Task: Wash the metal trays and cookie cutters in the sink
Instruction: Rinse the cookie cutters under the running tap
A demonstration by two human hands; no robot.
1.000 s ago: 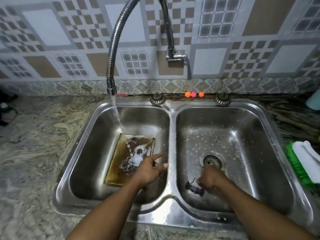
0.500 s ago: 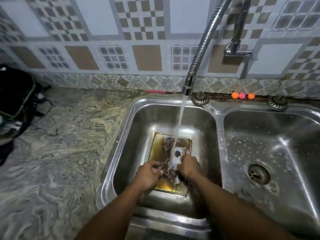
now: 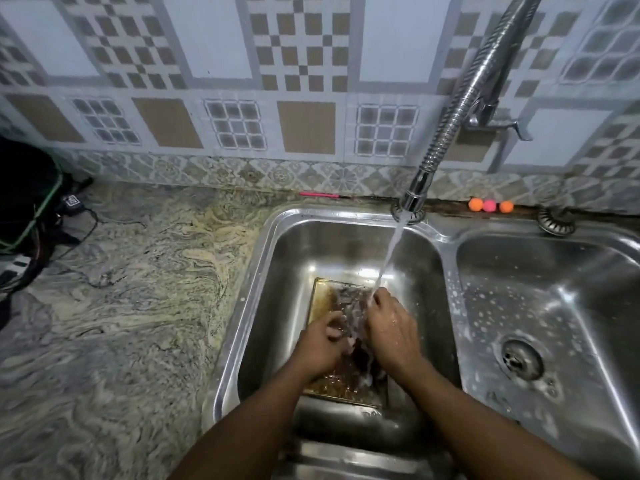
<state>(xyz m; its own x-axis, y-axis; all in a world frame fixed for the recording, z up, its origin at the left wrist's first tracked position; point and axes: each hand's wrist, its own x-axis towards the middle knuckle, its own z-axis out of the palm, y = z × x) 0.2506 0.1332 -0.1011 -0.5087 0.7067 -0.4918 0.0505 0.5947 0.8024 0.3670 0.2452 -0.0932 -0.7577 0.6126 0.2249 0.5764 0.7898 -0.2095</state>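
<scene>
1. Cutter [image 3: 349, 315]: a small dark piece held between both hands under the stream [image 3: 391, 247]. It is blurred by water, so its shape is unreadable.
2. Left hand [image 3: 320, 344]: fingers curled in, clamped on the cutter's left side.
3. Right hand [image 3: 391, 330]: wet, back up, fingers bent down out of sight. Cannot tell what they grip.
4. Tray [image 3: 322, 299]: flat, rectangular thin metal with a low rim, on the floor of the left basin [image 3: 263, 271] toward its front edge. It is heavily browned, with water pooling on it.
5. Progress, my read: rinsing one cutter. The tray is not yet scrubbed, no cleaned pieces are in sight, and most work remains.
6. Right basin [image 3: 568, 292]: dull steel flecked with suds, with a round drain [image 3: 522, 355].
7. Faucet [image 3: 460, 109]: a ribbed, flexible chrome hose.
8. Counter [image 3: 121, 289]: swirled stone.
</scene>
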